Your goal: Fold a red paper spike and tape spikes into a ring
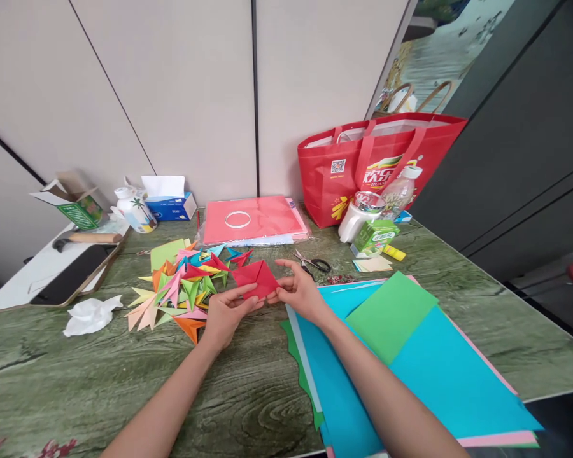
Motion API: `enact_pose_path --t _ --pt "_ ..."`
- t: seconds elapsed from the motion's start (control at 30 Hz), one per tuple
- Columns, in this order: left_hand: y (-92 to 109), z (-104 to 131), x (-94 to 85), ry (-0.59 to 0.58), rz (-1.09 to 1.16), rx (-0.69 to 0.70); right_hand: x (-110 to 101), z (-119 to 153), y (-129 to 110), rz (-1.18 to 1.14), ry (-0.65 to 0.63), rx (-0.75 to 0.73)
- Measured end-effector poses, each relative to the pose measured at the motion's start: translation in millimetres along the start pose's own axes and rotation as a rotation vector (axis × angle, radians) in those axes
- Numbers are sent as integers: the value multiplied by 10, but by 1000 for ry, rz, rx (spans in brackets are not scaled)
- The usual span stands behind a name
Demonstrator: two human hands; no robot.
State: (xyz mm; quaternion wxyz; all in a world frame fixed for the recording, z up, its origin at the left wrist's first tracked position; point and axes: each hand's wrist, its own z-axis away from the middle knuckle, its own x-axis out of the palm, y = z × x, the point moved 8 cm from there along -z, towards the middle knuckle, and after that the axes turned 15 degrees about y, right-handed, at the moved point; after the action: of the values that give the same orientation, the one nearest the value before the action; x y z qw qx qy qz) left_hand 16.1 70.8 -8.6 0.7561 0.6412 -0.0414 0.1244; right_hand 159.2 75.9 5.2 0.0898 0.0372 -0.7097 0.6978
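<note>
A small folded red paper [255,277] is held up between my two hands above the table. My left hand [229,313] pinches its lower left edge between thumb and fingers. At its right corner, my right hand [300,289] grips the paper with thumb and a finger. Left of the hands lies a pile of folded paper pieces [176,286] in many colours. Under my right forearm are large blue sheets [458,375], with a green square sheet [394,315] on top.
Scissors [312,262] lie behind my right hand. Further back stand a red bag [322,184], a white mug [353,222], a green box [373,237] and a tissue box [172,207]. A crumpled tissue [91,316] and a hammer [93,238] are at the left.
</note>
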Motion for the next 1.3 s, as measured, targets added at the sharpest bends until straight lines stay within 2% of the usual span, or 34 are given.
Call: enact_pose_path --t 0.2,0.4,0.5,0.6,0.77,0.97,1.07,1.17,1.3 --pt "57 -15 -11 -6 -40 58 -5 1 -68 -63 -56 9" --pt "115 -34 -29 25 -148 111 -62 -12 -100 131 20 -86" --pt "183 -47 -81 90 -100 185 12 17 16 37 -10 -2" --pt "180 -50 -108 118 -90 219 60 47 118 -69 22 73" --pt "85 -39 -68 71 -133 161 59 57 118 -28 71 60" --pt "39 7 51 -67 -214 69 -75 -12 -18 157 92 -128" --pt "24 25 83 -103 -260 75 -97 -26 29 141 83 -101" --pt "51 30 87 -90 -201 102 -86 -23 65 111 88 -72" --pt "49 57 118 -84 -88 31 -165 -34 73 57 237 -55"
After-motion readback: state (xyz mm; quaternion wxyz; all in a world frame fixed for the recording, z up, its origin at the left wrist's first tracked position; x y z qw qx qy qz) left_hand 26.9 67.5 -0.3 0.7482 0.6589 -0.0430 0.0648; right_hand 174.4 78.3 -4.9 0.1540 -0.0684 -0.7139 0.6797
